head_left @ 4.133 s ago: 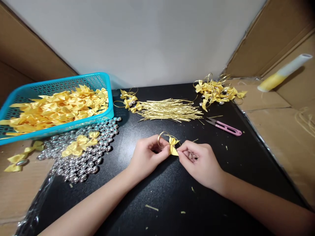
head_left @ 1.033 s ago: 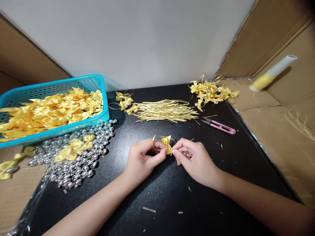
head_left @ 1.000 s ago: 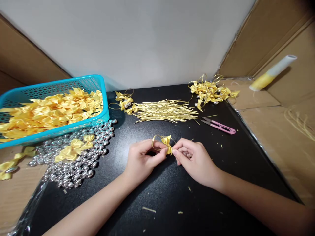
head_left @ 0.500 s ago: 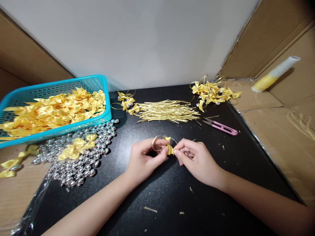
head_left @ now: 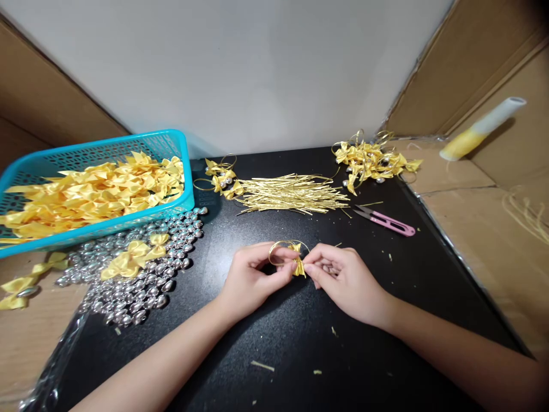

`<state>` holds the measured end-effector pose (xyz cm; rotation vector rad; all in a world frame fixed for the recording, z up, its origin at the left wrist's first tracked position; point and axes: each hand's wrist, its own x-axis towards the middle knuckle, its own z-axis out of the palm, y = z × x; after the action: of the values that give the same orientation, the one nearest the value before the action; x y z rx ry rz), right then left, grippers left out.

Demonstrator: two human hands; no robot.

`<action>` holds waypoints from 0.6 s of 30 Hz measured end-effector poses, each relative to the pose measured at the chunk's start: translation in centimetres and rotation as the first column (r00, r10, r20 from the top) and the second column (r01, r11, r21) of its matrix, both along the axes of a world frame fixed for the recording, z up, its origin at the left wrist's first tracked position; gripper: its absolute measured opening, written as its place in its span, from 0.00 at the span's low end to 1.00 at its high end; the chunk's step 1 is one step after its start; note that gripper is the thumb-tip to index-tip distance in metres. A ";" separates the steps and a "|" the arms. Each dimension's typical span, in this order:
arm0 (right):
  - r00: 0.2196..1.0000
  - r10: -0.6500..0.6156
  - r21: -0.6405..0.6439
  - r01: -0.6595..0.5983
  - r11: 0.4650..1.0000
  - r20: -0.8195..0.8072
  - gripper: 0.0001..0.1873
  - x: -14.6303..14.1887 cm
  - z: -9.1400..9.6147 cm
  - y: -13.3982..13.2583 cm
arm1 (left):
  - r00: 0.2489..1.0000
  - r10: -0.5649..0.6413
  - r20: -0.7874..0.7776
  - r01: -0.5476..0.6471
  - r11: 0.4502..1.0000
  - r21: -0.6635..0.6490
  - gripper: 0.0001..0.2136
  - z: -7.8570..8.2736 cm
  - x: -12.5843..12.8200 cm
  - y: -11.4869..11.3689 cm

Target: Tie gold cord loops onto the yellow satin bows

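My left hand [head_left: 253, 278] and my right hand [head_left: 343, 280] meet over the middle of the black table [head_left: 266, 337]. Both pinch one small yellow ribbon bow [head_left: 297, 264] with a thin gold wire loop [head_left: 281, 249] arching above the left fingers. The left thumb and forefinger press the bow from the left, the right fingertips pinch it from the right. Both hands are closed on it.
A blue basket [head_left: 43, 171] full of yellow bows sits at the left, with silver beads [head_left: 141, 274] heaped in front. Gold wire strands [head_left: 291, 194] lie behind the hands, pink snips [head_left: 386, 221] to their right, a pile of bows with loops [head_left: 373, 160] at the back right. Cardboard walls flank both sides.
The bow has turned in my fingers and looks narrower and more twisted than before. Both hands stay in the same place on the table.
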<state>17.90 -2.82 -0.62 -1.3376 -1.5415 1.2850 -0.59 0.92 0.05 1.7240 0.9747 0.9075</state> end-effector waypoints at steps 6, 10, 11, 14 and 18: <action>1.000 -0.005 0.022 0.005 1.000 0.010 0.07 -0.1 0.2 0.1 | 0.998 0.004 0.056 0.001 0.996 -0.088 0.04 0.0 0.1 0.0; 1.000 -0.018 0.088 0.016 0.996 0.019 0.07 -0.1 0.1 0.2 | 0.998 -0.027 0.059 0.032 0.995 -0.092 0.03 -0.2 -0.1 0.2; 0.999 -0.024 0.125 0.020 0.992 0.031 0.07 -0.1 0.1 0.2 | 0.998 -0.038 0.057 0.043 0.995 -0.089 0.03 -0.2 -0.1 0.2; 0.995 -0.052 0.264 0.029 0.964 0.080 0.07 0.0 0.0 0.3 | 0.996 -0.072 0.061 0.077 0.994 -0.082 0.03 -0.2 -0.3 0.2; 0.989 -0.131 0.377 0.095 0.921 0.070 0.07 0.0 0.0 0.4 | 0.987 -0.065 0.146 0.088 0.984 -0.154 0.09 0.1 -0.1 0.0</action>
<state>17.92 -2.47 -0.62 -1.2312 -1.6476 0.8141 -0.72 0.95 0.14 1.5306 0.8584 0.8640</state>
